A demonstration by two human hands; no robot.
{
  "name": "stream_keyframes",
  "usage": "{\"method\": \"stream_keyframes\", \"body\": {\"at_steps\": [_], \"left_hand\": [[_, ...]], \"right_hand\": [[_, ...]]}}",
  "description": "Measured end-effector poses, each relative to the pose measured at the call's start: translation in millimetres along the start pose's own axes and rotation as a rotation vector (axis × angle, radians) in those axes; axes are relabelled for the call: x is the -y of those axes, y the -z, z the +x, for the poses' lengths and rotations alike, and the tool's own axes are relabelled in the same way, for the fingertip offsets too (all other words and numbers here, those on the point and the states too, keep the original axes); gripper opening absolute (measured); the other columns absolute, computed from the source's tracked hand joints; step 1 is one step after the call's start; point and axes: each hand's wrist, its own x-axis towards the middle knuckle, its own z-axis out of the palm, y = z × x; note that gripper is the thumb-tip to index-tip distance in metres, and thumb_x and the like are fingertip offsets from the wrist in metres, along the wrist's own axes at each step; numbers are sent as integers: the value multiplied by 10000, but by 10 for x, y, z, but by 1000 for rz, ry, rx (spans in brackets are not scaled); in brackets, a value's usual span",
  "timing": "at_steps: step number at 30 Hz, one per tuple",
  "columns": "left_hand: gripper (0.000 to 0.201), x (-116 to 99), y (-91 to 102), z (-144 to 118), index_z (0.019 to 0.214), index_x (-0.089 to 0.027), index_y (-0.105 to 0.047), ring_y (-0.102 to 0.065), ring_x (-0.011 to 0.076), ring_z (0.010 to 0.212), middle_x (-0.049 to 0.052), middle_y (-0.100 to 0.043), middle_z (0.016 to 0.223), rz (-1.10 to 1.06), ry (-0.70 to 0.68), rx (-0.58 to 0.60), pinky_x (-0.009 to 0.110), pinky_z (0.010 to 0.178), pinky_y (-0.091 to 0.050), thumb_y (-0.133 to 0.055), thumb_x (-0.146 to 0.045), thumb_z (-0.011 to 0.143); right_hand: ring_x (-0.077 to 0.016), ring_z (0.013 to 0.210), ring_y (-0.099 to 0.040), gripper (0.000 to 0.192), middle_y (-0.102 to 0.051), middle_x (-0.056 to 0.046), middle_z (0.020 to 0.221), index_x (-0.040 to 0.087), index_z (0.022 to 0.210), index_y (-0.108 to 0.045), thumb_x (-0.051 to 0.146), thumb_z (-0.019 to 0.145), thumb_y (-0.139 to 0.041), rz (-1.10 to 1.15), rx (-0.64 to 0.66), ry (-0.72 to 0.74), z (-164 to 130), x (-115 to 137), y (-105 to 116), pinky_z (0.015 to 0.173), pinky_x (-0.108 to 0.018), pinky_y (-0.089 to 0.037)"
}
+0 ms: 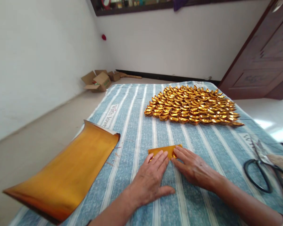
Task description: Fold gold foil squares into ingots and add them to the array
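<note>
A small folded piece of gold foil paper [165,150] lies flat on the striped cloth in front of me. My left hand [152,179] rests with its fingers stretched over the paper's left part, the thumb spread to the right. On the right part lie the outstretched fingers of my right hand [191,163]. Both hands press from above, and the paper's near edge is hidden under them. To the left is a stack of large gold foil sheets [68,163] with curled edges. Many folded gold paper ingots [191,106] stand in close rows toward the far right.
Black-handled scissors [259,166] lie at the right edge of the table, which a blue and white striped cloth [129,116] covers. Open cardboard boxes [99,81] sit on the floor by the wall. A dark red door [257,62] is at the far right.
</note>
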Motion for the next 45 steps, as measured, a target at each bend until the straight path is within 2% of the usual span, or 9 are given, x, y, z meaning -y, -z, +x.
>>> {"method": "stream_keyframes", "body": {"at_steps": [7, 16, 20, 23, 25, 27, 30, 35, 45], "left_hand": [[811, 30, 17, 2, 1413, -138, -339, -266, 286, 1387, 156, -327, 1491, 46, -28, -19, 471, 1107, -227, -534, -641, 807], [827, 24, 19, 10, 1388, -124, -376, -289, 289, 1377, 157, -338, 1485, 73, -33, -28, 464, 1097, -252, -544, -665, 786], [827, 21, 8, 9, 1385, -128, -384, -292, 287, 1375, 161, -353, 1477, 67, -35, -45, 466, 1095, -247, -504, -692, 792], [828, 18, -20, -4, 1399, -149, -361, -269, 278, 1386, 154, -337, 1487, 51, -29, -62, 463, 1101, -226, -435, -723, 806], [830, 8, -34, -14, 1404, -155, -349, -262, 272, 1389, 149, -340, 1487, 40, -25, -74, 459, 1105, -217, -411, -732, 810], [839, -8, -37, -23, 1410, -151, -334, -269, 271, 1386, 148, -356, 1478, 31, -21, -77, 460, 1106, -218, -410, -732, 810], [859, -26, -31, -32, 1428, -140, -302, -276, 274, 1384, 152, -357, 1477, 15, -16, -77, 463, 1107, -224, -383, -738, 816], [846, 14, -17, -37, 1435, -133, -293, -271, 266, 1387, 147, -351, 1481, 0, -41, -67, 450, 1115, -225, -355, -727, 836], [636, 203, 157, -181, 1298, -163, -507, -308, 303, 1367, 157, -385, 1458, 141, -19, -60, 486, 1085, -288, -553, -591, 829]], "right_hand": [[-218, 1124, -550, 247, -610, -106, 1051, 149, 928, -619, 122, 940, -374, 52, -25, 20, -77, -110, 56, 962, -404, -501], [-243, 1081, -570, 207, -629, -135, 1083, 122, 970, -628, 174, 940, -430, -76, -91, -17, -228, -148, 44, 873, -421, -511], [-275, 1071, -569, 214, -647, -142, 1038, 117, 901, -647, 194, 931, -450, -156, -81, -100, -280, -145, 75, 872, -467, -490], [-280, 1038, -589, 240, -661, -147, 1001, 120, 800, -655, 183, 924, -459, -192, -177, -176, -234, -47, 129, 892, -493, -472], [-261, 1063, -585, 208, -663, -131, 1027, 129, 878, -661, 196, 924, -470, -137, -241, -152, -161, 58, 132, 926, -480, -463], [-250, 1130, -557, 224, -652, -122, 1100, 132, 1025, -643, 226, 927, -465, -59, -223, -74, -89, 158, 75, 962, -468, -458], [-278, 1169, -538, 368, -624, -143, 1191, 100, 1193, -575, 326, 913, -497, -58, -171, -67, -61, 234, -107, 968, -491, -466], [-276, 1209, -521, 381, -602, -149, 1247, 112, 1217, -574, 318, 903, -511, -75, -192, -105, -186, 204, -336, 965, -467, -486], [-275, 1208, -529, 359, -602, -134, 1258, 118, 1185, -592, 250, 852, -594, 21, -176, -167, -155, 225, -281, 990, -466, -476]]}}
